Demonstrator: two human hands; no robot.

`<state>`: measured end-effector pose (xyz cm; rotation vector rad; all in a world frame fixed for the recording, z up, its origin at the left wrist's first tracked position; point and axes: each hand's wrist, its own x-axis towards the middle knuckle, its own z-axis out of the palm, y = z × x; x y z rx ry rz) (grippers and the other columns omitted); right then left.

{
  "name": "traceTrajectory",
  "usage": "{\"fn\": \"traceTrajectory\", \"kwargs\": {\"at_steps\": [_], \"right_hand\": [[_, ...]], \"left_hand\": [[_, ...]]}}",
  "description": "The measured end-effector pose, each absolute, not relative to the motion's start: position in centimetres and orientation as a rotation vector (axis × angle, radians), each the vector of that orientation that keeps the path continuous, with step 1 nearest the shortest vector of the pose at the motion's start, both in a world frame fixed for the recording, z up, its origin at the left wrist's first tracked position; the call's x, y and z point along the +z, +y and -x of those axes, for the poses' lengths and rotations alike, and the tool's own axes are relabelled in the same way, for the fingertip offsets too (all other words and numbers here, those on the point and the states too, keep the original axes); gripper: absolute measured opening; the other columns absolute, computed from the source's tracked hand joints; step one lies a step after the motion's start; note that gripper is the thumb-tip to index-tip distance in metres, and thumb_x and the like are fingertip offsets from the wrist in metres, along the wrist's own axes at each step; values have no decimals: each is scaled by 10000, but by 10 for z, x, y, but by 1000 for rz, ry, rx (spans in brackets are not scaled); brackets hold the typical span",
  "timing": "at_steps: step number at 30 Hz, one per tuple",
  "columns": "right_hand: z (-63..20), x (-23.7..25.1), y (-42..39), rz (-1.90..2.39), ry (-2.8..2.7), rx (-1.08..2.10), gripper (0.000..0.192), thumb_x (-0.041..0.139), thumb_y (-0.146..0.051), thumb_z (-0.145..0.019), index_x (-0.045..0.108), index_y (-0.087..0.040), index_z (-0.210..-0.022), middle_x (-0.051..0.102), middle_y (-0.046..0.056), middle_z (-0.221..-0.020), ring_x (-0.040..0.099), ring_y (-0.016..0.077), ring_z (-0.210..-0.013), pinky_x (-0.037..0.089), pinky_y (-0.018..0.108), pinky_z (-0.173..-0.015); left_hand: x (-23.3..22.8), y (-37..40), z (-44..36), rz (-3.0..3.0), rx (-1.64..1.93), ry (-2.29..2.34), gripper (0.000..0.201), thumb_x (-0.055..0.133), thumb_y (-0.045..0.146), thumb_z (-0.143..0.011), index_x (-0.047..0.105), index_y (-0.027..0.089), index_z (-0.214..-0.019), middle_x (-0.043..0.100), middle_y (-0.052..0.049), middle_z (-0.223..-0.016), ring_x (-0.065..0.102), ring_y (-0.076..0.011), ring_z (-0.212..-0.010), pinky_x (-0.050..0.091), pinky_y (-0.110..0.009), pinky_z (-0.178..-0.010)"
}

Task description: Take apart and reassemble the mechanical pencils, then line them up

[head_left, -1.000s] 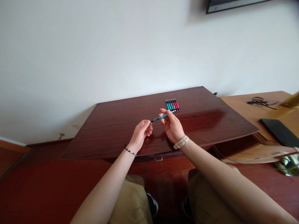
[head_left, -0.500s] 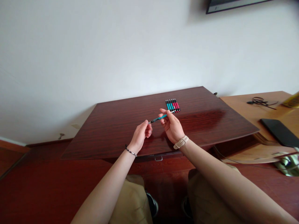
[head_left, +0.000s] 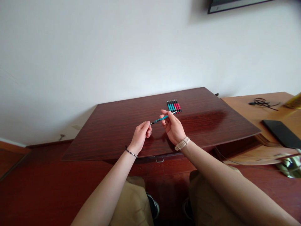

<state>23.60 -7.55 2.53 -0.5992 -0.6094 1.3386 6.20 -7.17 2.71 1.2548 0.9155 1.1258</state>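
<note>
A teal pen (head_left: 161,119) with a black section is held above the table between both hands, slanting up to the right. My left hand (head_left: 140,135) pinches its lower left end. My right hand (head_left: 174,127) is closed round the upper right end with thumb and fingers, and a pale clip or tip sticks out past the thumb. Just beyond the right hand, several teal and red pens (head_left: 173,106) lie side by side in a row on the dark wooden table (head_left: 122,125). The right fingertips hide part of the nearest pens' lower ends.
To the right stands a lighter wooden desk (head_left: 244,106) holding a black phone-like slab (head_left: 282,133), a coiled dark cable (head_left: 262,102) and a yellow object (head_left: 293,102). A drawer handle (head_left: 159,160) shows below the table's front edge. The white wall rises behind.
My left hand has shifted very slightly left along the pen's end. The right hand and the row of pens stay where they were.
</note>
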Motion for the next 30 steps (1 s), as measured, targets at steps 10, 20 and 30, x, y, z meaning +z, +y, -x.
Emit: {"fn": "traceTrajectory", "kwargs": {"at_steps": [10,20,30], "right_hand": [[-235,28,-77,561,-588,1342,355,826,-512,-920,826,-212,-1109,784,12,-940,615,84,-718,547,202,-706],[-236,26,-76,605,-593,1329,352,808,-518,-928,816,-221,-1118,783,15,-950,623,97,-715,552,232,-718],[-236,27,-76,578,-582,1332,352,838,-511,-905,830,-224,-1108,785,10,-946,614,94,-715,559,219,-709]], "left_hand": [[23,-70,-60,-1260,1138,923,451,708,555,-987,575,181,-772,485,17,-682,430,-96,-586,319,-244,-546],[23,-70,-59,-1232,1153,918,416,751,534,-957,607,179,-793,549,1,-738,486,-103,-625,370,-238,-564],[23,-71,-58,-1238,1130,920,420,752,555,-949,640,177,-806,601,-19,-760,511,-112,-642,389,-248,-580]]}}
